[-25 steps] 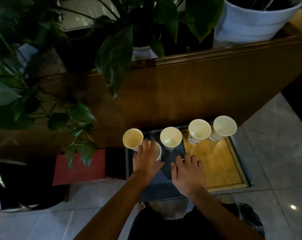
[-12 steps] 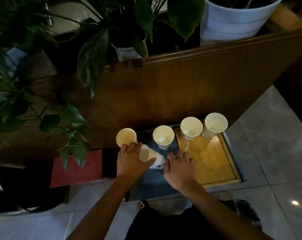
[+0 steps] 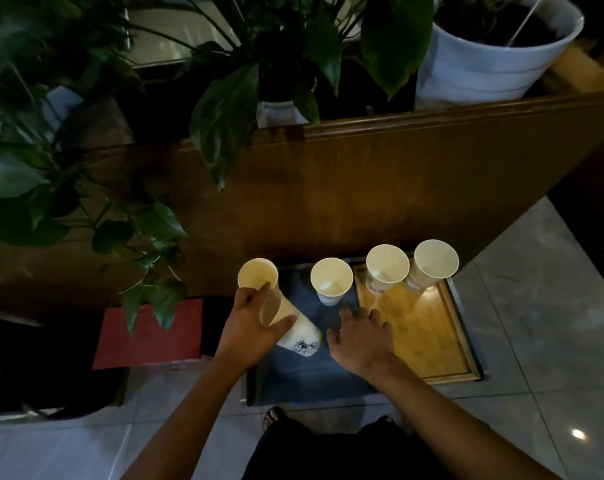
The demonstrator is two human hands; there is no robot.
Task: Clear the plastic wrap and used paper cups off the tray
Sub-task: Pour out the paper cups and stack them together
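Five paper cups on my view | left hand (image 3: 250, 327) grips tilted cup (image 3: 288, 323), fingers curled round it, centre frame over tray (image 3: 466, 344) | right hand (image 3: 359, 337) fingers spread, relaxed, on dark wrap (image 3: 314, 375) | four upright cups (image 3: 331, 278) along tray's far edge

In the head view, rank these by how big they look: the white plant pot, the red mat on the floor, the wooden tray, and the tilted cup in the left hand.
1. Wooden tray and white plant pot: near equal, left unranked; the pot is cropped by the frame edge.
2. Red mat, partly hidden by leaves.
3. Tilted cup, held in the left hand.
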